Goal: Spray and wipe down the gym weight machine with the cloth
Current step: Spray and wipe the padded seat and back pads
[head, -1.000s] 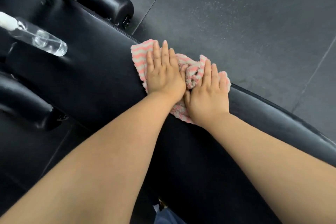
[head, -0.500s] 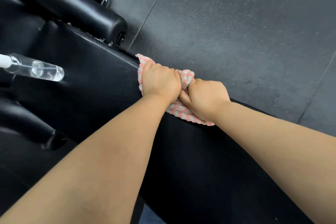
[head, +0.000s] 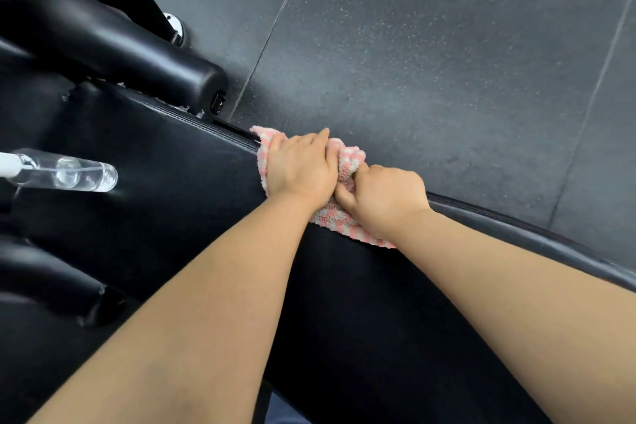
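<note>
Head view, from left to right: one clear spray bottle (head: 65,174) lies on its side on the black padded surface (head: 165,182), parked within reach, probably for the next spraying. One pink-and-white cloth (head: 347,157) sits bunched at the pad's far edge. Two hands work it: left hand (head: 301,165) curls over the cloth, pressing; right hand (head: 383,198) grips it in a fist just beside, likely doubling pressure along the seam.

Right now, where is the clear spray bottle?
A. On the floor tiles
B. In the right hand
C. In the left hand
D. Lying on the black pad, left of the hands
D. The spray bottle lies on the black pad, while the left hand and right hand both grip the pink cloth.
</note>
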A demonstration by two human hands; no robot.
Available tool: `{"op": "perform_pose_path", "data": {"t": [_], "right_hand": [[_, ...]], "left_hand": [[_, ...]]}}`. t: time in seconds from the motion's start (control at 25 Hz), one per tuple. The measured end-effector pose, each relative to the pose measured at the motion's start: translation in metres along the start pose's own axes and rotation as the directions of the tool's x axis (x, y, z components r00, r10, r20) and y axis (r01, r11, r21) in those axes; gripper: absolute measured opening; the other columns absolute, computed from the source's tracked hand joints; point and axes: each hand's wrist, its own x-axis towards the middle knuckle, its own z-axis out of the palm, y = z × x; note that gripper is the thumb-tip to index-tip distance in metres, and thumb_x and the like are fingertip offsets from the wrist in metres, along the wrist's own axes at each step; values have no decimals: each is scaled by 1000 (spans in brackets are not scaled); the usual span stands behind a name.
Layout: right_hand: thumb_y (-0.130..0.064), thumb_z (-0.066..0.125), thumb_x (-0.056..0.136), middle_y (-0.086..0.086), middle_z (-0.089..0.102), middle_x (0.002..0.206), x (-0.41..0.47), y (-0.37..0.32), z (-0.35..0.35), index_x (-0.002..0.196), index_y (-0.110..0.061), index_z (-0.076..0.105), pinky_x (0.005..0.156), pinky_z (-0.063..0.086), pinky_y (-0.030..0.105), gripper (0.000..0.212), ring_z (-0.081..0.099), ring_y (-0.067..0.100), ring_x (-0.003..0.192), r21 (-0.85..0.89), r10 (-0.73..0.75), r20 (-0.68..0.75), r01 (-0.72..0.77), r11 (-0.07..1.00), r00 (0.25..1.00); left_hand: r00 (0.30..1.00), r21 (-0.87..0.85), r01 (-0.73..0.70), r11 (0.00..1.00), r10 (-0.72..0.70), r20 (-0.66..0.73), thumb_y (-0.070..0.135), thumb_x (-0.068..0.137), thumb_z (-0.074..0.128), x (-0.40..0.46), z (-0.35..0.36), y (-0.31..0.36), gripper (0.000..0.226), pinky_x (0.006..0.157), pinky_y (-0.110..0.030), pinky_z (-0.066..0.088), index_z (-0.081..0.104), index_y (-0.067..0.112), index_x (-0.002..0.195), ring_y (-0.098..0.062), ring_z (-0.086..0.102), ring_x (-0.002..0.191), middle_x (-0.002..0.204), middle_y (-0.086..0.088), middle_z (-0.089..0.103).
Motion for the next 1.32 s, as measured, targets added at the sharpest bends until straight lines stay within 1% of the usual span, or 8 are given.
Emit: {"op": "perform_pose_path", "data": {"t": [0.12, 0.24, 0.48, 0.68, 0.84, 1.0, 1.2, 1.32], "right_hand": [[-57, 11, 93, 17, 57, 122, -19, -9, 19, 134, -5, 42, 87, 43, 43, 74, 56, 35, 110, -105, 165, -107, -176, 979, 981], [-50, 21, 91, 34, 43, 137, -46, -25, 39, 136, 9, 42, 108, 28, 57, 77, 42, 46, 128, -15, 257, -250, -269, 963, 933], [-40, 11, 95, 41, 25, 142, -112, -62, 70, 139, 13, 28, 109, 21, 61, 71, 16, 56, 136, 42, 185, -49, -183, 982, 981], [-42, 5, 100, 34, 40, 139, -114, -62, 64, 131, 14, 43, 102, 31, 54, 75, 39, 49, 129, 123, 343, -93, -331, 936, 935], [-38, 30, 91, 32, 42, 138, -76, -62, 63, 133, 11, 43, 103, 19, 53, 66, 40, 50, 128, 150, 418, -233, -392, 908, 878], [-40, 32, 88, 31, 39, 141, -61, -65, 67, 136, 11, 38, 106, 12, 55, 71, 33, 48, 132, 143, 476, -300, -454, 879, 827], [-43, 22, 91, 25, 28, 150, -37, -61, 62, 143, 8, 27, 108, 4, 62, 73, 20, 45, 140, 195, 524, -305, -486, 852, 795], [-42, 16, 95, 13, 48, 140, -22, -50, 37, 136, -3, 45, 106, 7, 56, 64, 35, 35, 135, 113, 463, -259, -449, 886, 848]], "left_hand": [[999, -94, -15, 995, 12, -32, 45, 96, 8, -16, -2, -9, 61, 117, -36, 1, 17, 17, 149, -16, 12, 144, 155, 0, 22], [997, 59, -79, 995, 78, 19, 49, 84, -9, -47, 6, -19, 74, 117, -43, -7, -9, 11, 148, -25, -6, 145, 158, -10, -4], [999, 60, -40, 997, 42, -25, 48, 88, 24, -127, 38, -30, 72, 106, -58, 17, 27, 1, 142, -39, 23, 138, 148, -27, 28], [993, -44, 107, 993, -105, 54, 45, 89, 27, -174, 36, -19, 69, 110, -47, 16, 41, -3, 136, -38, 24, 136, 147, -29, 23], [974, -74, -203, 976, 194, -117, 28, 85, 35, -139, 21, -33, 69, 116, -33, 6, 19, 4, 148, -25, 18, 140, 151, -13, 24], [818, 143, -572, 808, 575, 23, 40, 88, 29, -91, 24, -64, 64, 116, -32, 7, 29, 3, 141, -17, 27, 139, 149, -5, 24], [832, 252, -549, 797, 550, 74, 47, 91, 5, -70, 20, -68, 64, 115, -36, 0, 5, 11, 143, -14, 3, 143, 153, -3, 0], [909, 238, -410, 880, 416, 26, 46, 91, 0, -57, 11, -64, 62, 115, -37, -4, 5, 11, 143, -14, 10, 144, 153, -2, 3]]}}
